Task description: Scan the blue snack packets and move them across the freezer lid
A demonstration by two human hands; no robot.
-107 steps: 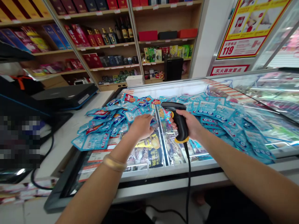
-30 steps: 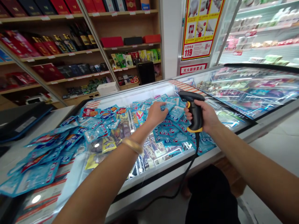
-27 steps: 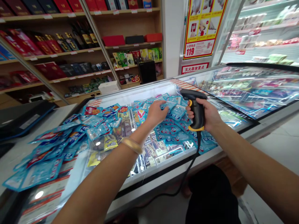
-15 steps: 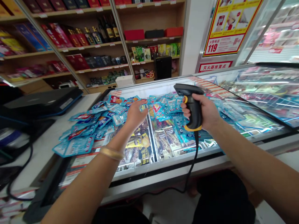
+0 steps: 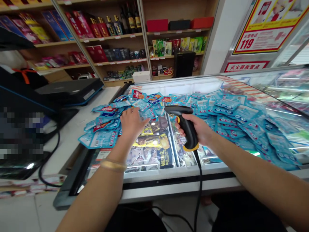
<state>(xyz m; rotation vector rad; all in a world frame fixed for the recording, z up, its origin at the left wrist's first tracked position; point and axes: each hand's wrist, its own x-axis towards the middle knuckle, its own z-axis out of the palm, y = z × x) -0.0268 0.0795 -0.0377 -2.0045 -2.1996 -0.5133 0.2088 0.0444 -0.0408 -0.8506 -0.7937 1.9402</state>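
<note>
In my right hand (image 5: 194, 129) is a black barcode scanner (image 5: 189, 129) with yellow trim, its head pointing left and its cable running down from the grip. My fingers wrap around the handle. My left hand (image 5: 131, 124) reaches over the left pile of blue snack packets (image 5: 106, 116), thumb held apart from the fingers; the fingertips are partly hidden, and no packet shows clearly in the hand. More blue snack packets (image 5: 241, 112) are heaped to the right, beyond the scanner. Both piles lie on the glass top of a chest freezer (image 5: 145, 177).
Yellow and dark packages (image 5: 154, 143) show through the freezer's glass. On the left counter (image 5: 72, 129) stand a dark flat device (image 5: 74, 90) and a cable. Shelves of boxes and bottles (image 5: 113, 25) rise behind. At the left edge a person's dark clothing (image 5: 26, 77) partly shows.
My left hand has shifted left toward the left packet pile. The scanner in my right hand has come nearer to it. The view has turned, showing more of the right pile.
</note>
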